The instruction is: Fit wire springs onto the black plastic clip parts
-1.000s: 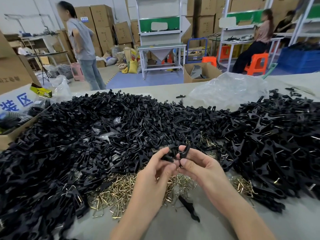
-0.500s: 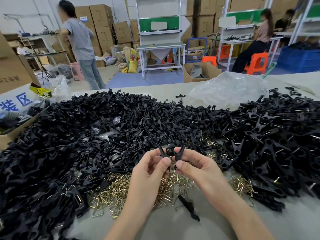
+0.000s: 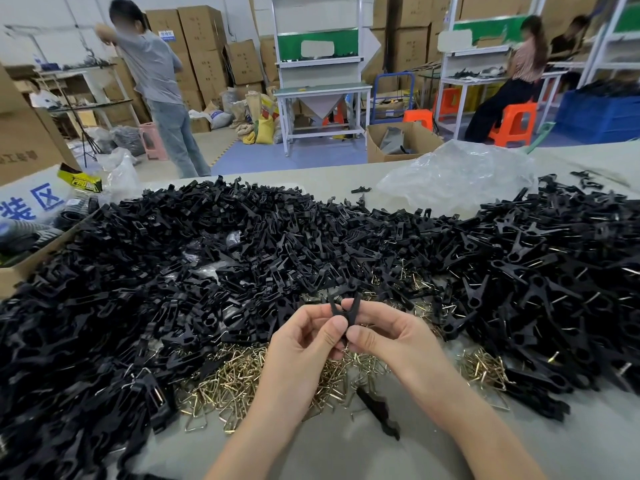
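Above the loose wire springs point(image 3: 235, 386), the left hand point(image 3: 304, 341) and right hand point(image 3: 391, 337) meet thumb to thumb, both pinching the near end of one black clip point(image 3: 341, 306), its long axis pointing away, forked legs spread toward the heap of parts point(image 3: 242, 254) beyond.

White sheet point(image 3: 24, 202), left of clip pile point(image 3: 242, 271): blue characters "装区".
Carton point(image 3: 24, 147), far left of clip pile: dark print, blurred.
Yellow pack point(image 3: 81, 181), at clip pile's far-left corner: black lettering, unreadable.
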